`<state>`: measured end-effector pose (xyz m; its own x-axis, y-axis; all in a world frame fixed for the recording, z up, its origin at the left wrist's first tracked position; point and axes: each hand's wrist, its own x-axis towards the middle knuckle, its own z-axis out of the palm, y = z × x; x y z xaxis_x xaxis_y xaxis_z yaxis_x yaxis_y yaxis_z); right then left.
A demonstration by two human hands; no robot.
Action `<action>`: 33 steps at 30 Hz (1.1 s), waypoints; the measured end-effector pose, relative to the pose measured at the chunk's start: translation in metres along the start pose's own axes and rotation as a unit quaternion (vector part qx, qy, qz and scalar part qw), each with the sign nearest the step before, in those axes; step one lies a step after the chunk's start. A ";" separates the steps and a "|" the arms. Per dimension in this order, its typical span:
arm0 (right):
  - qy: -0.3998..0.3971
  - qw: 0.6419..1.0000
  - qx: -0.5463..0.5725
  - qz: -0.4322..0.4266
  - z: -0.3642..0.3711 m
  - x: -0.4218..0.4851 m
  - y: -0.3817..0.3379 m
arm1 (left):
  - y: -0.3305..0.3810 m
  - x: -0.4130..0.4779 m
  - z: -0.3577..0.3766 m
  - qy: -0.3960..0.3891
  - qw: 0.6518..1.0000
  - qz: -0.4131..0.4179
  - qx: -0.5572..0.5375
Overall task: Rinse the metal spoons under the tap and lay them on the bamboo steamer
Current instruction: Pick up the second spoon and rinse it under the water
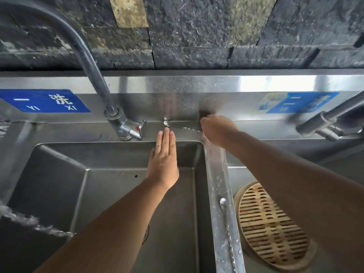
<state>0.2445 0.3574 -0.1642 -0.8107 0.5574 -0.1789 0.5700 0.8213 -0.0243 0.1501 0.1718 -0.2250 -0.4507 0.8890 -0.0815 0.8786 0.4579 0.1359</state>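
Observation:
A thin metal spoon [177, 126] with a twisted handle lies on the ledge behind the sink, bowl to the left. My right hand [215, 131] pinches its handle end. My left hand [164, 160] hovers flat with straight fingers over the back of the left basin, holding nothing. A second long spoon [226, 223] lies on the wet divider between the two basins. The round bamboo steamer [273, 227] sits in the right basin, partly hidden by my right forearm. The tap [94, 75] rises at the left and water streams at the far left edge.
The left basin [59, 174] is deep steel with a drain hole at its back wall. A second tap [325, 123] stands at the right. Blue labels sit on the steel backsplash, with a dark stone wall above.

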 end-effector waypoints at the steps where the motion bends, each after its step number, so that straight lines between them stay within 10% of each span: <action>1: -0.006 1.000 -0.014 -0.007 -0.001 0.001 0.000 | -0.001 0.000 -0.001 -0.006 1.000 0.002 0.000; 15: -0.026 0.989 0.132 0.069 -0.025 -0.104 -0.049 | -0.015 -0.053 -0.071 -0.141 0.969 -0.054 -0.198; 25: -0.040 0.948 0.300 0.101 -0.034 -0.174 -0.212 | -0.049 -0.164 -0.127 -0.091 0.682 -0.285 -0.667; 33: -0.016 0.922 0.369 0.119 -0.045 -0.176 -0.310 | -0.117 -0.204 -0.136 -0.010 0.635 -0.349 -0.689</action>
<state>0.2048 0.0105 -0.0810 -0.6533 0.6977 -0.2941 0.6766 0.3636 -0.6403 0.1180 -0.0619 -0.0900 -0.6408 0.4694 -0.6075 -0.5126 0.3275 0.7937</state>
